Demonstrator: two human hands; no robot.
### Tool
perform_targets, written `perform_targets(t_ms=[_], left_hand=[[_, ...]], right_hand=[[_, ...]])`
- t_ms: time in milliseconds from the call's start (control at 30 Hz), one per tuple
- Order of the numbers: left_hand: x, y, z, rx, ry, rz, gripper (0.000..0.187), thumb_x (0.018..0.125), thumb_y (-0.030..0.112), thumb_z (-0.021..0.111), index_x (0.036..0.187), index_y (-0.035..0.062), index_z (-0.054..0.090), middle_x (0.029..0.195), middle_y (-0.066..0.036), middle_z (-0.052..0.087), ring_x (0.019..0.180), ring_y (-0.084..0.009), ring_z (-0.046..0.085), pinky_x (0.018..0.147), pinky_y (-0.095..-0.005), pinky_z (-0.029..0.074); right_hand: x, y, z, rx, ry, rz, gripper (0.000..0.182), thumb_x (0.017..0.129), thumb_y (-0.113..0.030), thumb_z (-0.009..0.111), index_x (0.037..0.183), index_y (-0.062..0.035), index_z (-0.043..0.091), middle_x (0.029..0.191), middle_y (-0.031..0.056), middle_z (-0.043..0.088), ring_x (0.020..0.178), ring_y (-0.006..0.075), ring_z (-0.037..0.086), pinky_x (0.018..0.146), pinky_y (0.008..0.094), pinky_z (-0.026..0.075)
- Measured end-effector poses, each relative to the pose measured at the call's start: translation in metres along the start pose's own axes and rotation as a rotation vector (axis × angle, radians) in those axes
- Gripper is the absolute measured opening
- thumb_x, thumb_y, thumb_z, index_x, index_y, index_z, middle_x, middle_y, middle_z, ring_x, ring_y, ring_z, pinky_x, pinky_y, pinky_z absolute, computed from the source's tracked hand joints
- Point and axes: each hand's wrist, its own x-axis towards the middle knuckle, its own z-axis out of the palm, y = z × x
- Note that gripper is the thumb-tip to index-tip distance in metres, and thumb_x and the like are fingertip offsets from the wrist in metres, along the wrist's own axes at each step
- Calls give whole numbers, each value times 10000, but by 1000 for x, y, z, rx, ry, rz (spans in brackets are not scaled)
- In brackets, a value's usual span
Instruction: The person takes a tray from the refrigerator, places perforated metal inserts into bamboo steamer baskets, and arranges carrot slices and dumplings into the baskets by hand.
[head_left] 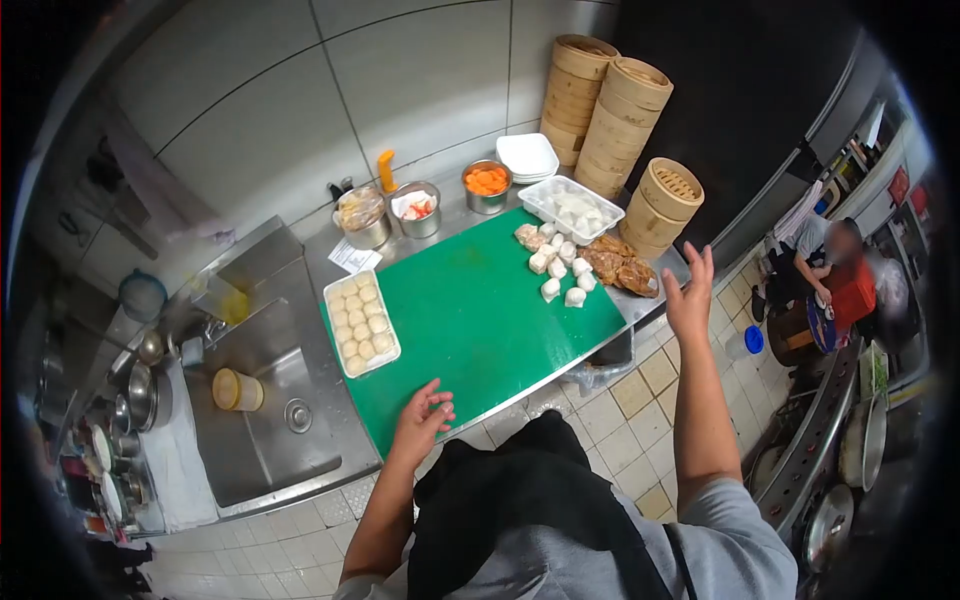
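Observation:
My left hand hovers at the front edge of the green cutting board, fingers slightly curled and apart, holding nothing. To the right of the board, my right hand is raised with fingers spread, near a pile of brown food and short of the bamboo steamer. A white tray of round pale dough pieces lies on the board's left side. White and pinkish pieces are clustered at its right, by a clear plastic tray of white items.
Tall steamer stacks stand at the back. Metal containers hold orange slices, red-and-white pieces and bagged food. White dishes are stacked behind. A sink lies left. Another person sits at far right.

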Motion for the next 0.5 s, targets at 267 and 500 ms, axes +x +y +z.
perform_targets(t_ms=[267,500], left_hand=[[47,33,67,40,151,116,596,951,97,617,1488,42,366,1279,-117,578,928,-161,638,777,-293,537],[74,115,175,369,218,448,794,826,105,763,1511,113,361,1495,-170,390,1236,-263,522,955,-388,496]], right_hand=[[130,86,51,-88,16,10,686,845,-214,752,1446,-119,435,1576,352,106,1455,458,241,1125,435,348],[138,63,34,34,-85,-372,312,752,-34,794,1005,-44,612,1558,312,233,1379,476,378,1107,431,395]])
